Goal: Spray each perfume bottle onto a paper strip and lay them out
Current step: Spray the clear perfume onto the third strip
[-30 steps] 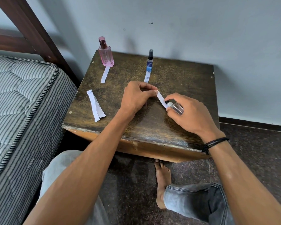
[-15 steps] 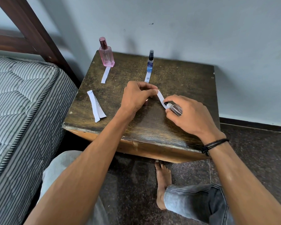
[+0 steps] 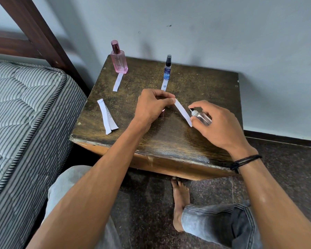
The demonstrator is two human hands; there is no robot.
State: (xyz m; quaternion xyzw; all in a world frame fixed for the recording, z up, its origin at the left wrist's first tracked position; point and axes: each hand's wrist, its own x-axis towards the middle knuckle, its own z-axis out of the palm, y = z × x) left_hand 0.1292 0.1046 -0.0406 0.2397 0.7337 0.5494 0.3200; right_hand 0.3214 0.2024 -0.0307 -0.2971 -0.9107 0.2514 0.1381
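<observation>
My left hand (image 3: 151, 105) pinches one end of a white paper strip (image 3: 182, 111) above the dark wooden table (image 3: 196, 141). My right hand (image 3: 215, 126) grips a small clear spray bottle (image 3: 201, 116), with its nozzle right beside the strip's lower end and my index finger over the nozzle. A pink perfume bottle (image 3: 118, 60) stands at the back left with a strip (image 3: 118, 82) laid in front of it. A slim blue bottle (image 3: 167, 68) stands at the back middle, also with a strip (image 3: 164, 86) before it.
Two spare paper strips (image 3: 107, 117) lie on the table's left side. A small pinkish cap (image 3: 162, 113) peeks out under my left hand. A striped mattress (image 3: 25, 114) and wooden bed frame (image 3: 34, 29) are to the left, a wall behind, my knees and a foot below the table edge.
My right hand has drawn the clear bottle slightly away from the strip, so more of the strip and the nozzle show. My left hand keeps its pinch on the strip.
</observation>
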